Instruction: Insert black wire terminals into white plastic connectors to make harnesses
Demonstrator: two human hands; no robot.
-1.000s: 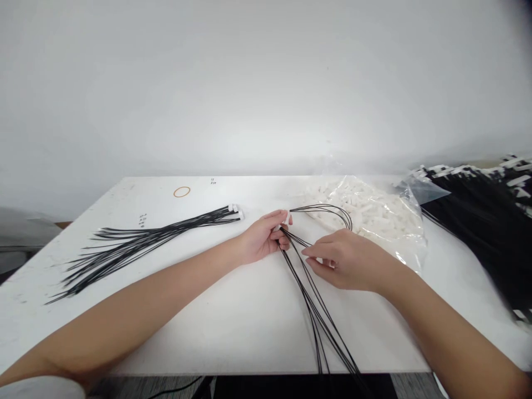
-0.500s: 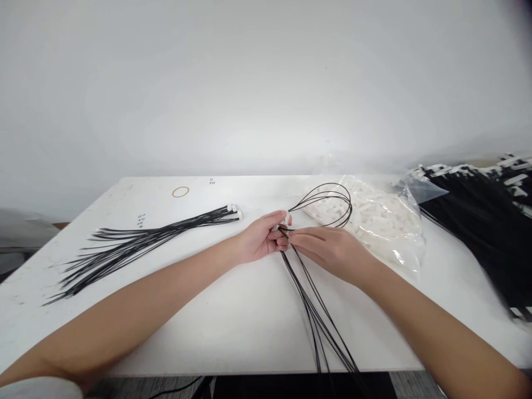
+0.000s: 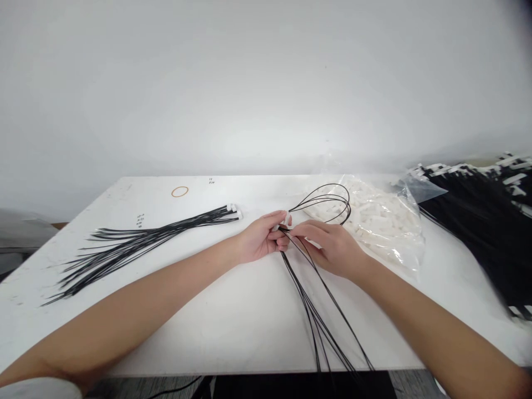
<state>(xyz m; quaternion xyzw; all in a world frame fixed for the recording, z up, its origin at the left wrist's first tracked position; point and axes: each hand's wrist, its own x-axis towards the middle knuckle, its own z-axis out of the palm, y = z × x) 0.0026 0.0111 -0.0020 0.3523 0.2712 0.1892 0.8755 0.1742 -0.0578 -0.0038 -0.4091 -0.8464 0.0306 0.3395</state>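
My left hand [image 3: 262, 239] is closed around a small white connector [image 3: 286, 218] and the black wires at it, just above the middle of the table. Several of these black wires [image 3: 308, 303] hang from my fingers past the table's front edge, while others curve out to the right in a loop [image 3: 348, 206]. My right hand [image 3: 330, 244] is pinched on a black wire close to the connector, its fingertips nearly meeting those of my left hand. Fingers hide part of the connector and the wire ends.
A bundle of black wires with white connectors [image 3: 166, 233] lies on the left of the white table [image 3: 216, 327]. Behind it is a rubber band [image 3: 180, 192]. A clear bag of white connectors [image 3: 382, 221] rests at right, beside a big pile of black wires [image 3: 477, 238].
My right hand has shifted slightly, its fingers now more bent at the connector. One hanging wire has swung to the right. The left hand stays in place.
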